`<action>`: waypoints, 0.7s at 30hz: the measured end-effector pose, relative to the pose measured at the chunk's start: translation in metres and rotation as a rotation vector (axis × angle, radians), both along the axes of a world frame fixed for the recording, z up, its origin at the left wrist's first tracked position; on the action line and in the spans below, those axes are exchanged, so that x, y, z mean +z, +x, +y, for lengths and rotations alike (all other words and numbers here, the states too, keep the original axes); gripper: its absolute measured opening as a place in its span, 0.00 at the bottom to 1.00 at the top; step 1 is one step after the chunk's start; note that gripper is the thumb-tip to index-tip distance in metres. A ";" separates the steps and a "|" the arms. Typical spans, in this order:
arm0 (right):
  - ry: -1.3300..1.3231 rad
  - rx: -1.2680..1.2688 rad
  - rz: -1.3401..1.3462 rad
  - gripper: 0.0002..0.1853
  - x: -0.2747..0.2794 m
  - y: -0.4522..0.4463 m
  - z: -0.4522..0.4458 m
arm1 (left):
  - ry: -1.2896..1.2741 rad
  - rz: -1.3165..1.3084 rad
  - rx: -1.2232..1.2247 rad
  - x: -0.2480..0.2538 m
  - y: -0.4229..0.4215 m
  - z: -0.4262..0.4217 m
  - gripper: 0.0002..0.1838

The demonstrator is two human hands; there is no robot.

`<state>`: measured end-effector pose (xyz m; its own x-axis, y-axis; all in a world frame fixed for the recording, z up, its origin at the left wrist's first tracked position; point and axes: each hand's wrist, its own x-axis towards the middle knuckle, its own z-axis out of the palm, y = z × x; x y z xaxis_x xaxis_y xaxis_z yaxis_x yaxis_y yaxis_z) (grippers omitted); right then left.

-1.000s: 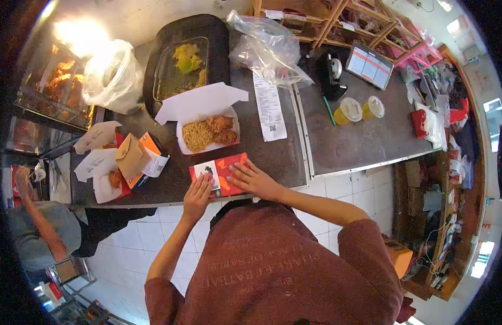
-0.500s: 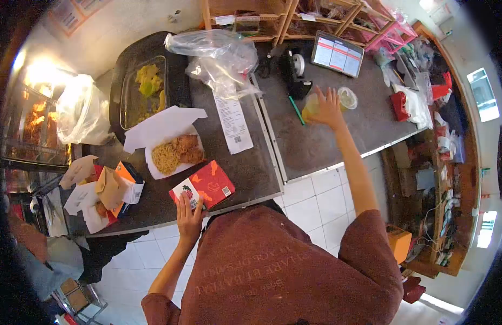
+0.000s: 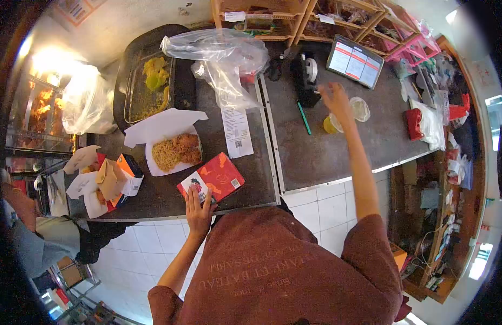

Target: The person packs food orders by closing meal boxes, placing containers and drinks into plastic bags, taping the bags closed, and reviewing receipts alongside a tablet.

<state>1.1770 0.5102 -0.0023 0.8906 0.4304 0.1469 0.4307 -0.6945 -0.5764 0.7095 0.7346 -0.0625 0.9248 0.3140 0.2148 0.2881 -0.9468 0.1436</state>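
Note:
My left hand (image 3: 198,210) lies with outstretched fingers on the near left corner of a closed red and white box (image 3: 219,176) at the counter's front edge. Further off, my right hand (image 3: 336,102) reaches over the right counter, fingers extended and holding nothing visible. Partly under that wrist is a cup of yellow drink (image 3: 330,125); a second cup with a pale lid (image 3: 360,109) stands just to its right. A black device with a white roll (image 3: 307,76) is nearest my right fingertips. A green straw (image 3: 304,118) lies left of the yellow cup.
An open white box with noodles and fried chicken (image 3: 175,151) sits on the left counter near a receipt (image 3: 237,132) and clear plastic bags (image 3: 224,54). Smaller open food boxes (image 3: 107,184) stand at left. A tablet (image 3: 355,60) leans at the back. Another person's sleeve (image 3: 56,235) shows lower left.
My right hand has moved from over the yellow cup toward the black device, uncovering part of the cup. My left hand stays on the red box. The view has shifted slightly.

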 end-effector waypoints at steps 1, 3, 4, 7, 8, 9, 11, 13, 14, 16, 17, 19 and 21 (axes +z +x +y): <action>0.078 -0.091 0.165 0.39 -0.018 0.023 0.013 | -0.004 0.007 0.008 0.001 0.001 -0.001 0.29; -0.114 -0.377 0.152 0.37 -0.072 0.054 0.039 | -0.016 0.016 0.011 0.002 0.002 -0.003 0.29; -0.209 -0.516 0.144 0.37 -0.087 0.064 0.051 | -0.019 0.019 0.015 0.003 0.002 -0.003 0.29; -0.234 -0.675 0.175 0.38 -0.095 0.076 0.065 | -0.027 0.037 0.032 0.003 0.003 -0.004 0.30; -0.091 -0.518 0.177 0.38 -0.099 0.076 0.055 | -0.023 0.044 0.032 0.005 0.003 -0.004 0.30; -0.017 -0.535 0.188 0.35 -0.089 0.063 0.050 | -0.020 0.042 0.031 0.005 0.000 -0.005 0.29; 0.141 -0.559 0.194 0.31 -0.058 0.034 0.034 | -0.011 0.020 0.039 0.001 0.003 -0.004 0.29; 0.642 -0.599 0.246 0.25 -0.050 -0.020 0.034 | -0.020 0.017 0.050 0.002 0.005 -0.003 0.29; 0.746 -0.614 0.294 0.24 -0.057 -0.035 0.039 | -0.027 0.020 0.049 0.003 0.004 -0.004 0.29; 0.960 -0.652 0.379 0.24 -0.078 -0.055 0.045 | -0.013 0.018 0.045 0.001 0.004 -0.004 0.28; 1.051 -0.686 0.435 0.23 -0.084 -0.058 0.052 | -0.004 0.015 0.043 0.001 0.003 -0.003 0.28; 1.244 -0.746 0.547 0.23 -0.094 -0.055 0.063 | -0.008 0.014 0.044 -0.002 0.003 -0.002 0.29; 1.112 -0.720 0.434 0.22 -0.114 -0.059 0.047 | -0.010 0.006 0.038 -0.001 0.003 -0.003 0.29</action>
